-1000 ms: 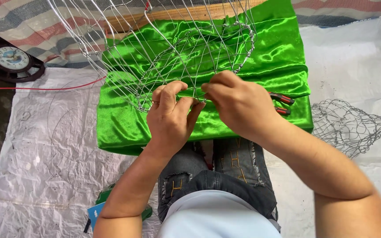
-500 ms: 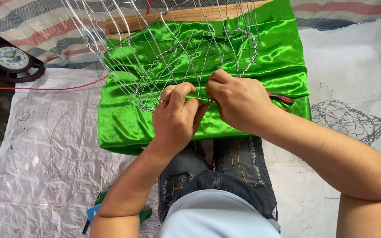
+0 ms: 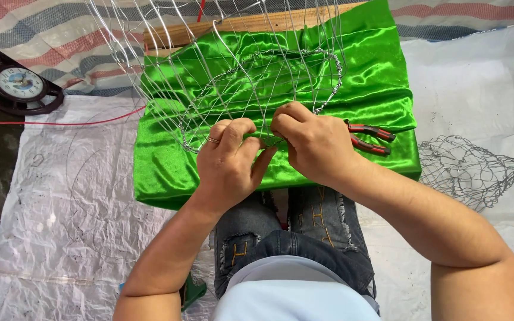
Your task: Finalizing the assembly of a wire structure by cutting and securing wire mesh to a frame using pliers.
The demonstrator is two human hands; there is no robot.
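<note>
Head view shows your left hand point(image 3: 228, 163) and right hand point(image 3: 310, 142) meeting at the near rim of the wire frame point(image 3: 251, 89), fingertips almost touching. Each grip is pressed together, pinching the same stretch of rim wire between thumb and forefinger; a ring sits on a left finger. You look to be mid-twist, binding or tightening a mesh strand onto the rim. The next move, as I judge it, calls for a firm hold with one hand while the other turns the loose end close around the rim, without bending the loop out of shape.

Outward from there, the frame rests on green satin cloth point(image 3: 168, 166) draped over your lap and a wooden board point(image 3: 179, 32). Red-handled pliers point(image 3: 370, 138) lie on the cloth just beside your right wrist, within reach. A smaller wire mesh form point(image 3: 468, 169) sits on the white sheet point(image 3: 477, 77) to your right. A clock point(image 3: 19, 83) lies well apart on your left, with a red cord point(image 3: 55, 122) running beside it.
</note>
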